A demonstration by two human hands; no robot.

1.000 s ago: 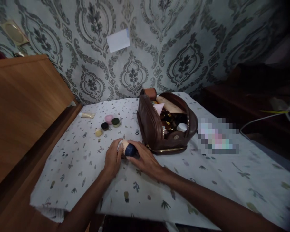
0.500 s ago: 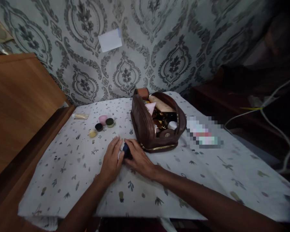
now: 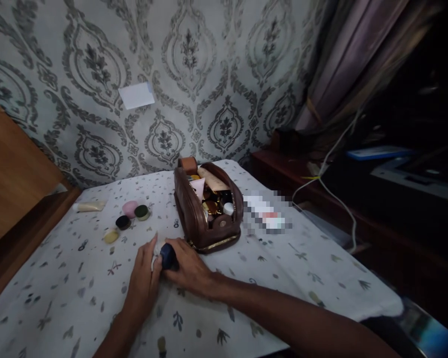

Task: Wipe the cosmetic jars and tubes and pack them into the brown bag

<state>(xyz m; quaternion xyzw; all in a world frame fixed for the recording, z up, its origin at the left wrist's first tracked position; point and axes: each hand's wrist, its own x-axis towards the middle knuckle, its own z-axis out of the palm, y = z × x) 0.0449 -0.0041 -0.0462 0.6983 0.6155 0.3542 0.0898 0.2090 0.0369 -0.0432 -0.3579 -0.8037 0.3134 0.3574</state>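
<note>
Between my two hands is a small jar with a dark blue lid point(image 3: 168, 256) and a whitish part on its left side. My left hand point(image 3: 145, 266) is closed round the whitish side. My right hand point(image 3: 192, 268) grips the dark blue side, its fingers curled over the top. Just beyond my right hand stands a brown leather toiletry bag point(image 3: 194, 223), unzipped. Packed inside it are a beige tube point(image 3: 212, 180), a pink packet point(image 3: 198, 187), a white-capped container point(image 3: 228, 209) and amber-coloured items. Whether the lid is screwed on is hidden by my fingers.
At the left lie a beige tube point(image 3: 91, 206), a pink round container point(image 3: 129, 209), a green-topped jar point(image 3: 142, 213), a black-lidded jar point(image 3: 123, 222) and a small yellow jar point(image 3: 111, 235). A blurred-out item point(image 3: 267, 213) lies right of the bag. A white cable point(image 3: 343, 209) hangs at the right.
The view has swung to the right, so everything sits further left. More of the dark blue lid shows between my hands, which still hold the jar. The bag and small containers stay in place.
</note>
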